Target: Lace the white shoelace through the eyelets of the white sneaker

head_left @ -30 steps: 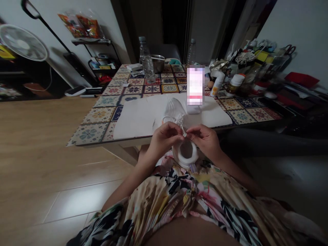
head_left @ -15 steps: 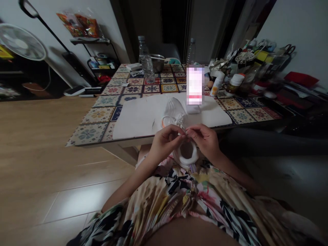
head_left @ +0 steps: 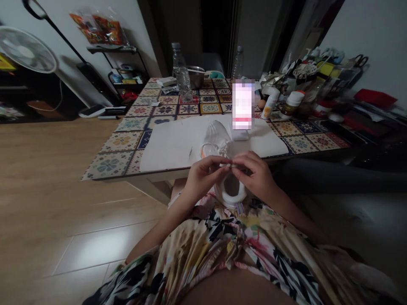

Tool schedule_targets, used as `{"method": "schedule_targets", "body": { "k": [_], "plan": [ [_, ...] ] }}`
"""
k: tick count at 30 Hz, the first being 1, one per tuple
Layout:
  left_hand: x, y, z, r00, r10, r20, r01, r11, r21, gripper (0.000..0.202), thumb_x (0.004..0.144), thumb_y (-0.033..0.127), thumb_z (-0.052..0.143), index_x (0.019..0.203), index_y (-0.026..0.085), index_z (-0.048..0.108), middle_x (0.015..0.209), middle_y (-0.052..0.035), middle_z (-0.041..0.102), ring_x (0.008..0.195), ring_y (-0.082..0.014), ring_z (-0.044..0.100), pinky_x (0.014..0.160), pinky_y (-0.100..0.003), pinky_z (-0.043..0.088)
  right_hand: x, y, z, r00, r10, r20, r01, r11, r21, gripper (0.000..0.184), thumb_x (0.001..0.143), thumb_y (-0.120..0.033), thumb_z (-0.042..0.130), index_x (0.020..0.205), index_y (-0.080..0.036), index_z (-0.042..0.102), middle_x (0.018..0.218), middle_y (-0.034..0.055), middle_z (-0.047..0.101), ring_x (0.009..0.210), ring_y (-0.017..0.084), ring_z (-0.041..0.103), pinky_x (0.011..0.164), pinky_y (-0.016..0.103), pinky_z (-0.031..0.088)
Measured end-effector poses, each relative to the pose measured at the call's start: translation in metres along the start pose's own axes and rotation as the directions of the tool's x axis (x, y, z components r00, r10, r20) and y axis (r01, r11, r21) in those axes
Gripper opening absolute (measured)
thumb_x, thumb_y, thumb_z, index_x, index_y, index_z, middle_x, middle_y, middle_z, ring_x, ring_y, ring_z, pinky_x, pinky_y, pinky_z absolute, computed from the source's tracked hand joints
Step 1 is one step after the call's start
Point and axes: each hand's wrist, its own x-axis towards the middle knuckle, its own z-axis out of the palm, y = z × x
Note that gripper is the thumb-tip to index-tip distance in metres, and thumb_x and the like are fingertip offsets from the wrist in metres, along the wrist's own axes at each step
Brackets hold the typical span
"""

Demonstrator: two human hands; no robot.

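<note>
My left hand [head_left: 205, 176] and my right hand [head_left: 254, 173] meet fingertip to fingertip just below the table's front edge, both pinched on a small thin white piece [head_left: 229, 165] too small to name. Right under them, on my lap, stands a white ring-shaped roll [head_left: 231, 195] with an open centre. Just beyond the hands, on the white mat [head_left: 171, 144], lies a clear crumpled plastic bag [head_left: 218, 135] with something orange and white inside. A phone [head_left: 243, 106] stands upright behind it.
The patterned-tile table [head_left: 127, 140] carries two clear bottles [head_left: 180, 74], a metal bowl [head_left: 195, 76], and a cluttered heap of bottles and tools at the right [head_left: 318, 84]. A fan [head_left: 25, 51] and a shelf [head_left: 124, 72] stand on the left over the wooden floor.
Both hands stay together at the same spot; the fingers have shifted slightly, with the small white piece now held more level between the fingertips.
</note>
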Motion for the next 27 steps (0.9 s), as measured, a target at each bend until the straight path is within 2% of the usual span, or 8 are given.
{"method": "schedule_targets", "body": {
  "k": [4, 8, 11, 13, 16, 21, 24, 27],
  "plan": [
    [0.001, 0.002, -0.002, 0.998, 0.066, 0.015, -0.067, 0.995, 0.068, 0.011, 0.079, 0.026, 0.074, 0.086, 0.017, 0.075, 0.075, -0.0026, 0.067, 0.063, -0.0113, 0.053, 0.058, -0.023, 0.041, 0.001, 0.003, 0.002, 0.997, 0.082, 0.007, -0.082, 0.994, 0.071, 0.006, 0.089, -0.024, 0.063, 0.09, -0.025, 0.069, 0.094, 0.004, 0.064, 0.095, 0.021, 0.059, 0.087, 0.037, 0.048],
    [0.003, 0.002, -0.001, 0.995, 0.093, 0.021, -0.095, 0.99, 0.101, 0.013, 0.081, 0.03, 0.072, 0.083, 0.017, 0.074, 0.078, -0.0047, 0.069, 0.068, -0.0138, 0.057, 0.062, -0.025, 0.043, 0.0, 0.007, 0.002, 0.964, 0.221, 0.151, -0.254, 0.931, 0.263, 0.011, 0.091, -0.029, 0.059, 0.087, -0.023, 0.067, 0.096, 0.0032, 0.061, 0.097, 0.019, 0.059, 0.092, 0.035, 0.046],
    [0.004, 0.001, -0.001, 0.994, 0.112, 0.011, -0.113, 0.987, 0.113, 0.015, 0.082, 0.032, 0.071, 0.08, 0.017, 0.072, 0.077, -0.0046, 0.068, 0.071, -0.0149, 0.058, 0.064, -0.025, 0.044, -0.001, 0.007, 0.002, 0.947, 0.224, 0.229, -0.286, 0.913, 0.29, 0.008, 0.089, -0.025, 0.058, 0.088, -0.022, 0.065, 0.1, 0.0036, 0.06, 0.099, 0.019, 0.06, 0.09, 0.034, 0.046],
    [0.005, 0.0, 0.0, 0.991, 0.13, -0.003, -0.129, 0.986, 0.107, 0.016, 0.082, 0.033, 0.072, 0.078, 0.017, 0.071, 0.075, -0.0036, 0.066, 0.071, -0.0146, 0.058, 0.065, -0.025, 0.043, -0.002, 0.006, 0.003, 0.967, 0.167, 0.194, -0.211, 0.948, 0.237, 0.006, 0.084, -0.021, 0.062, 0.09, -0.022, 0.064, 0.101, 0.0042, 0.06, 0.099, 0.02, 0.06, 0.088, 0.035, 0.047],
    [0.005, -0.002, 0.0, 0.991, 0.134, -0.022, -0.131, 0.986, 0.104, 0.018, 0.081, 0.034, 0.072, 0.074, 0.017, 0.069, 0.073, -0.0025, 0.064, 0.068, -0.0138, 0.056, 0.063, -0.025, 0.042, -0.002, 0.003, 0.005, 0.998, 0.022, 0.063, -0.023, 1.0, 0.02, 0.012, 0.082, -0.021, 0.068, 0.091, -0.023, 0.061, 0.097, 0.0044, 0.063, 0.095, 0.022, 0.06, 0.085, 0.038, 0.047],
    [0.005, 0.001, 0.0, 0.993, 0.118, -0.005, -0.117, 0.99, 0.082, 0.016, 0.08, 0.03, 0.072, 0.07, 0.017, 0.068, 0.071, -0.0014, 0.063, 0.068, -0.0133, 0.056, 0.066, -0.025, 0.044, -0.003, -0.003, 0.004, 0.957, -0.29, -0.007, 0.275, 0.915, -0.294, 0.009, 0.09, -0.019, 0.065, 0.096, -0.026, 0.063, 0.095, 0.0034, 0.069, 0.09, 0.021, 0.062, 0.084, 0.038, 0.045],
    [0.008, 0.001, -0.003, 0.998, 0.055, 0.023, -0.056, 0.998, 0.037, 0.012, 0.078, 0.027, 0.071, 0.071, 0.017, 0.068, 0.071, -0.0017, 0.065, 0.069, -0.0137, 0.058, 0.066, -0.026, 0.045, -0.002, -0.001, -0.002, 0.928, -0.372, 0.0, 0.357, 0.892, -0.278, 0.01, 0.09, -0.017, 0.064, 0.092, -0.027, 0.065, 0.092, 0.0017, 0.07, 0.089, 0.02, 0.062, 0.083, 0.039, 0.045],
    [0.013, -0.003, -0.008, 1.0, 0.018, 0.012, -0.019, 0.999, 0.028, 0.012, 0.078, 0.026, 0.07, 0.071, 0.017, 0.067, 0.069, -0.0015, 0.065, 0.066, -0.0135, 0.057, 0.063, -0.025, 0.045, 0.0, 0.003, -0.01, 0.934, -0.357, 0.015, 0.356, 0.924, -0.143, 0.006, 0.088, -0.021, 0.068, 0.085, -0.027, 0.068, 0.083, 0.0012, 0.069, 0.087, 0.021, 0.059, 0.083, 0.04, 0.046]
  ]
}}
